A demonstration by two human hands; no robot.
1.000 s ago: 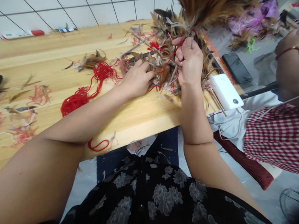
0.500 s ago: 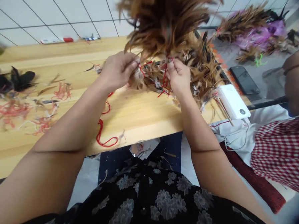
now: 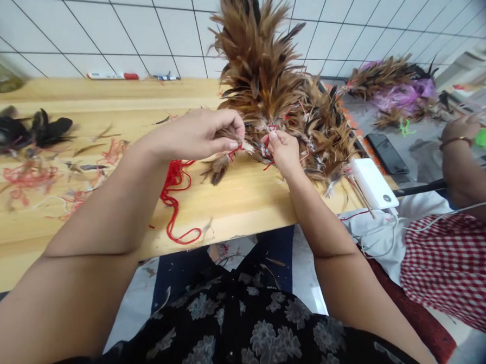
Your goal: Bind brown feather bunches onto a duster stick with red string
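Note:
My left hand (image 3: 200, 133) is closed around a small bunch of brown feathers (image 3: 226, 133), pinching it near its pale quill ends, where a red string (image 3: 235, 150) is tied. A little to the right, my right hand (image 3: 284, 152) pinches the red-bound base of a large plume of brown and black feathers (image 3: 257, 63). This plume points away toward the tiled wall. A loose feather tuft (image 3: 218, 169) hangs or lies just below my left hand; I cannot tell which. More brown feather bunches (image 3: 327, 126) with red ties lie beside my right hand.
Red cord (image 3: 173, 194) lies on the wooden table (image 3: 242, 203) near its front edge. Black feathers (image 3: 50, 128) and red string scraps (image 3: 29, 176) are at left. To the right are a white power bank (image 3: 374, 183), a phone (image 3: 387, 153) and a co-worker's arm (image 3: 466, 155).
The large plume has dropped from close to the camera to lower and farther off, tilted toward the wall. My left hand has turned over, palm more downward, with the small bunch in it.

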